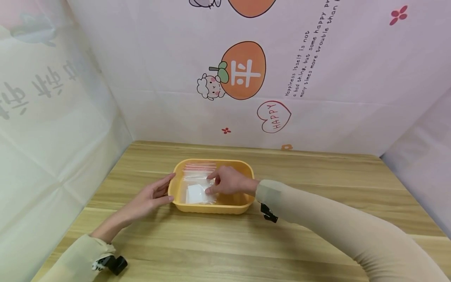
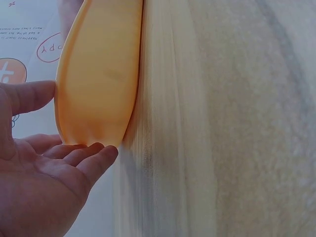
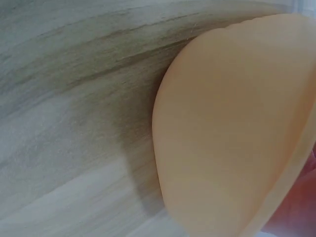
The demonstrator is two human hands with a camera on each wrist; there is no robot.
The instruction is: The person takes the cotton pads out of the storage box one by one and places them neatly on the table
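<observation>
A yellow plastic basket (image 1: pixel 215 209) stands on the table. Zip-lock bags with red seal lines (image 1: pixel 199 167) are stacked in its left part. In front of them is a clear plastic bag holding a white square piece (image 1: pixel 195 194). My right hand (image 1: pixel 229 181) reaches inside, thumb and forefinger bent at that bag's right edge, seeming to pinch it. In the right wrist view the basket's wall (image 3: pixel 227 118) hides most of that hand. My left hand (image 1: pixel 149 199) rests its fingertips and thumb against the basket's left end; the left wrist view shows the fingers (image 2: pixel 96 165) only slightly bent.
The basket stands on a wood-grain table (image 1: pixel 317 243). A white printed cloth (image 1: pixel 169 78) hangs behind the table and along both sides. Small black devices are strapped at the left wrist (image 1: pixel 112 264) and right wrist (image 1: pixel 269 213).
</observation>
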